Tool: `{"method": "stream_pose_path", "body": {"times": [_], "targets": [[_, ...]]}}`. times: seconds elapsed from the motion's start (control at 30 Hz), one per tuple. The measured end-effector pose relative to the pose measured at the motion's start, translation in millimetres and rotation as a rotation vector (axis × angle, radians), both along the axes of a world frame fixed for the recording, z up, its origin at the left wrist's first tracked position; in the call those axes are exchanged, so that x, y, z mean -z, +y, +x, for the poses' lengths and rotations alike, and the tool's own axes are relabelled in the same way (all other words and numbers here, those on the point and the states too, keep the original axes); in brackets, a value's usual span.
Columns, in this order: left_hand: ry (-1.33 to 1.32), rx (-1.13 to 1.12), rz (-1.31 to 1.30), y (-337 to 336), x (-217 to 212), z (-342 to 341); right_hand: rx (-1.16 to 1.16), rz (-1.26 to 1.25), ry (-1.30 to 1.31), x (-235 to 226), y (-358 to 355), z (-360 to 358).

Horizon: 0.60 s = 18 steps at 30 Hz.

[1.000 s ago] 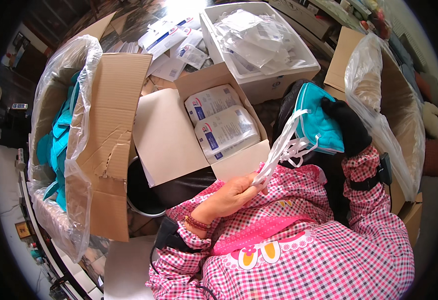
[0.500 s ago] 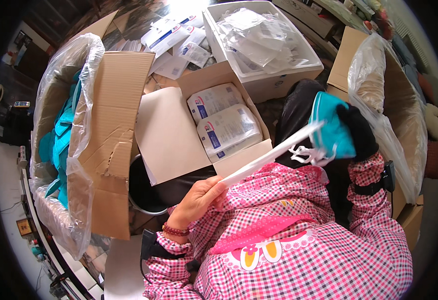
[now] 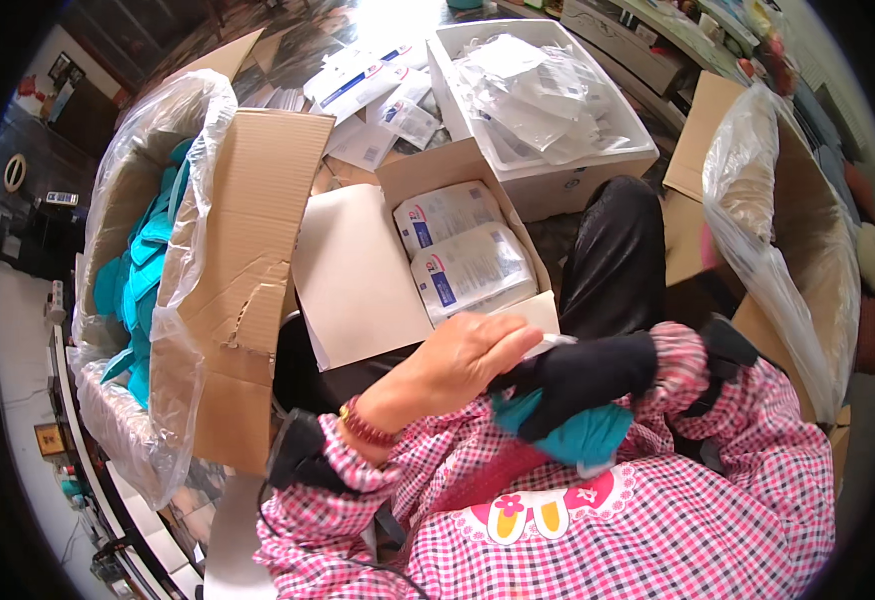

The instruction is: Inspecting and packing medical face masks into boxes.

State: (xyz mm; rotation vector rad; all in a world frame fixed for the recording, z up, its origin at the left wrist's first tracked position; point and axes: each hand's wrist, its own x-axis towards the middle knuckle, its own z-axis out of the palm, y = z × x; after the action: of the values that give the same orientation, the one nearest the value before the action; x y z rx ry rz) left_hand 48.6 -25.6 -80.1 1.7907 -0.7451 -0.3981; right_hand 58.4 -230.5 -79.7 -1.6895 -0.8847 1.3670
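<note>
Two hands meet close over the lap in the head view, where a second ago they were held apart with white loops stretched between them. The bare left hand (image 3: 468, 355) has come in from the left and now presses against the right hand (image 3: 583, 380), which wears a black glove; its fingers (image 3: 518, 345) curl down over the gloved knuckles and over a small white tip that shows between the two hands. The right hand is clenched around a bundle of teal fabric (image 3: 583, 435), which hangs below the glove against the pink checked smock (image 3: 658, 520). Half a second ago a long white strip ran from the left hand up to the teal piece; that strip is no longer drawn out, so the loose part seems to have been gathered or folded in against the fabric. Whether the left fingers actually pinch the white bit or only rest on it cannot be told.

Just beyond the hands stands an open cardboard box (image 3: 428, 170) with two flat white packets (image 3: 468, 265) inside. A large carton lined with clear plastic (image 3: 248, 260) on the left holds more teal fabric, and a white bin (image 3: 558, 180) of clear wrappers sits behind.
</note>
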Motion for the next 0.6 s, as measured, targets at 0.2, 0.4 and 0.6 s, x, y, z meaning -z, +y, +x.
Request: {"method": "stream_pose_path", "body": {"times": [0.2,0.4,0.6], "targets": [[0.63,-0.185,-0.375,9,36,-49,0.308,0.281,-0.219,-25,-20,-6],[0.665,-0.322,-0.7,-27,30,-78,0.798,0.308,0.209,-10,-32,-34],[-0.069,-0.075,-0.313,-16,21,-65,0.579,0.281,-0.198,-39,-41,-38]]}}
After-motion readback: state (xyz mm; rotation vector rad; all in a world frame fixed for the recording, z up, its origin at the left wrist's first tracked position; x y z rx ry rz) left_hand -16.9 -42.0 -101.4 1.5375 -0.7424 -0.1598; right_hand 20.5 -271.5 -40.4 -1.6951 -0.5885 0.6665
